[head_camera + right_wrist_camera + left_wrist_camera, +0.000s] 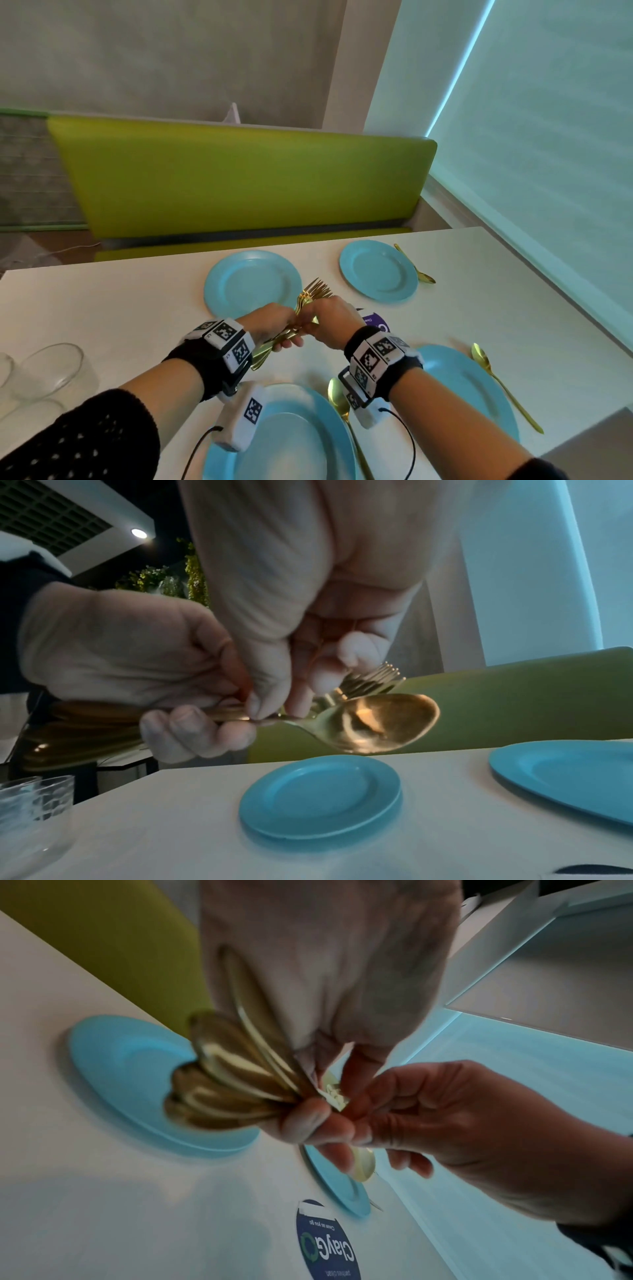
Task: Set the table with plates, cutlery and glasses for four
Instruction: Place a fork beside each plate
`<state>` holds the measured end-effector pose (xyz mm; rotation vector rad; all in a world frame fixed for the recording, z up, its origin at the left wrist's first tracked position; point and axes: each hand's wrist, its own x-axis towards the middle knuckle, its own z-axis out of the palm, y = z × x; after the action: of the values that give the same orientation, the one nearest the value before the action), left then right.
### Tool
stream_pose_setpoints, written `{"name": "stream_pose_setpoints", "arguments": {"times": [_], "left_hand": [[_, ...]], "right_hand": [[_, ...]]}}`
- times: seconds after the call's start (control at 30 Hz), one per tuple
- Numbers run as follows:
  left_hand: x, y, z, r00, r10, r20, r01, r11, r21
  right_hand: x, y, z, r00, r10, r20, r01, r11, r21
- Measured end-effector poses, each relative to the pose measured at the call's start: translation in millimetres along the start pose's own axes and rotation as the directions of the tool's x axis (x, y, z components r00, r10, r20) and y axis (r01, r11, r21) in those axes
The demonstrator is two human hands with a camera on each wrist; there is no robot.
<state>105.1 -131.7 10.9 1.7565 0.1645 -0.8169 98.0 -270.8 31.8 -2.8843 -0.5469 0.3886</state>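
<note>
My left hand [279,334] grips a bundle of gold cutlery [310,296] by the handles, fork tines pointing away, above the white table [120,308]. My right hand [323,318] pinches the neck of one gold spoon [387,723] in that bundle. Blue plates lie at the far left [251,284], far right [378,270], near left [284,435] and near right [469,387]. A gold spoon lies to the right of the far right plate [416,265], of the near right plate [505,389] and of the near left plate [337,399]. Clear glasses [48,370] stand at the table's left.
A green bench [239,181] runs along the table's far side. A wall with a blind [531,137] closes off the right. A round purple sticker [375,322] lies on the table behind my right hand. The table's left edge is near the glasses.
</note>
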Motion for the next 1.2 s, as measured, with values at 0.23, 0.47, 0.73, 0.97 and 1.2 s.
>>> {"name": "stream_pose_setpoints", "arguments": {"times": [0.23, 0.47, 0.73, 0.97, 1.2], "left_hand": [[8.5, -6.3, -17.5, 0.997, 0.043, -0.059, -0.039, 0.997, 0.061], [36.1, -7.0, -44.2, 0.990, 0.035, -0.137, -0.033, 0.999, 0.013], [70.0, -13.3, -101.1, 0.889, -0.096, -0.448, -0.024, 0.967, -0.255], [89.8, -19.4, -116.4, 0.869, -0.094, -0.487, -0.013, 0.977, -0.212], [98.6, -19.5, -116.7, 0.870, -0.103, -0.483, -0.018, 0.970, -0.241]], "right_hand": [[28.0, -10.6, -1.9, 0.993, -0.096, 0.066, 0.101, 0.992, -0.075], [76.5, -1.6, 4.1, 0.982, -0.145, 0.123, 0.156, 0.984, -0.083], [139.7, 51.5, 8.3, 0.983, 0.149, 0.110, -0.150, 0.989, 0.000], [183.2, 83.2, 20.3, 0.856, 0.488, 0.169, -0.504, 0.861, 0.069], [209.9, 88.4, 36.3, 0.796, 0.555, 0.243, -0.569, 0.822, -0.014]]}}
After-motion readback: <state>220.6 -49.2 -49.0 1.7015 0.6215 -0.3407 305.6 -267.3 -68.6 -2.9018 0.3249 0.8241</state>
